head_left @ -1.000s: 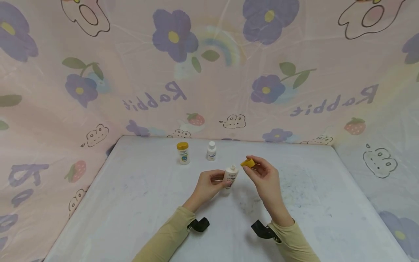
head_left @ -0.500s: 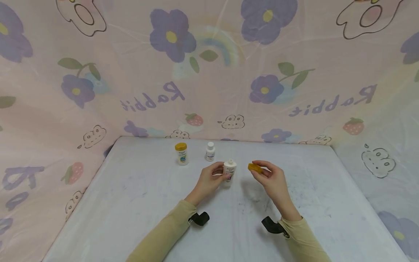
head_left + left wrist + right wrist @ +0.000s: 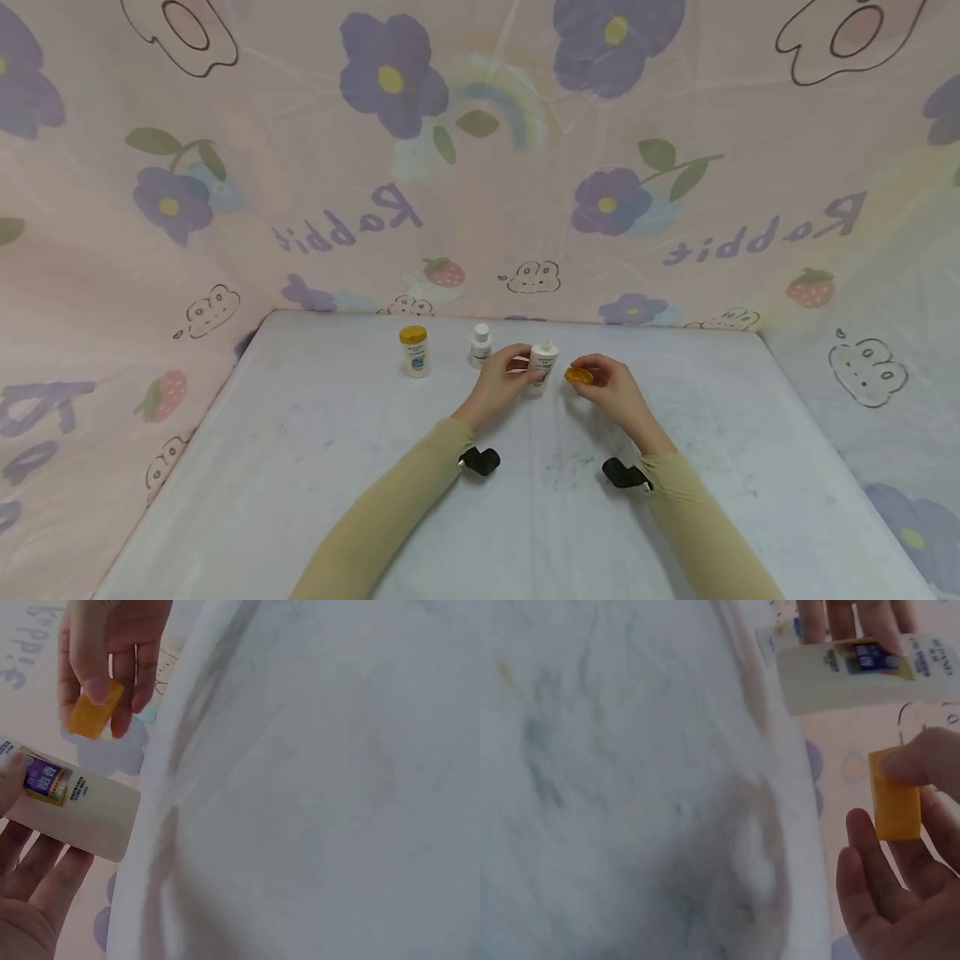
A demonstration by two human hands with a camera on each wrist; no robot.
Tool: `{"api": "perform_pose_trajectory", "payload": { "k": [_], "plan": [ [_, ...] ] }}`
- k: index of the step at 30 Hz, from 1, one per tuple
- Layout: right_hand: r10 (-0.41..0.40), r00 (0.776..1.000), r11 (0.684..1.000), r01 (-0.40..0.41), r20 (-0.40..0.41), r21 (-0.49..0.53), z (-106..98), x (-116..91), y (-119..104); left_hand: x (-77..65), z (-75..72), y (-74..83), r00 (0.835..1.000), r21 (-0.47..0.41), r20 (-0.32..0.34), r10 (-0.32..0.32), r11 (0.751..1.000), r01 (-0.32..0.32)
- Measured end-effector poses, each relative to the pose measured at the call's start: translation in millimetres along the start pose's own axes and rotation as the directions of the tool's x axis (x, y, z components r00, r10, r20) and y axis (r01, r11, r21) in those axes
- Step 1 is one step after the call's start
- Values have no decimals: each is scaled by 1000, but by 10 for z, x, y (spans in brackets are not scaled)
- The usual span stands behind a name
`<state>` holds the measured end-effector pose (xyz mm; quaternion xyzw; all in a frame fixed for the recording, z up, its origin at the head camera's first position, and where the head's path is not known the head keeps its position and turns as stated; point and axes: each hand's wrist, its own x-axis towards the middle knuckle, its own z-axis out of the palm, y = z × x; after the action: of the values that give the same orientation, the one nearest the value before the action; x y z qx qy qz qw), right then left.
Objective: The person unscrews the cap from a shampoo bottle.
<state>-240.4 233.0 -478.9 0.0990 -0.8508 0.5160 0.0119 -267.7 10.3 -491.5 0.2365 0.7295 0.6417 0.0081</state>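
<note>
My left hand [image 3: 502, 382] grips a white bottle [image 3: 543, 360] around its sides, above the table. The bottle is upright with its narrow neck bare; its purple and gold label [image 3: 48, 778] shows in the left wrist view. Just right of it, my right hand [image 3: 611, 387] pinches a yellow cap [image 3: 578, 375] between thumb and fingers, apart from the bottle. In the right wrist view the thumb lies across the side of the cap [image 3: 896, 799]. Behind my left hand stands a small white bottle [image 3: 480, 343] with a white cap, partly covered by the hand.
A white jar [image 3: 416, 357] with a yellow lid stands on the white table [image 3: 300, 467], left of the small bottle. At the back of the table hangs a pink printed curtain [image 3: 480, 200], which continues along both sides.
Both hands have moved forward over the table, the left one also to the right with the white bottle. The yellow cap has tilted in the right hand's fingers.
</note>
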Motion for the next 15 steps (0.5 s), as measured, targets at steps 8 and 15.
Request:
{"api": "perform_pose_trajectory", "payload": {
  "k": [8,15],
  "plan": [
    [6,999,1000,-5,35,-31,-24,242,225,197,-2,-57,1000,53,-9,-10,999,11],
    [57,998,998,-56,21,-28,-23,340,324,312,-15,-130,998,69,-30,-51,996,53]
  ]
}}
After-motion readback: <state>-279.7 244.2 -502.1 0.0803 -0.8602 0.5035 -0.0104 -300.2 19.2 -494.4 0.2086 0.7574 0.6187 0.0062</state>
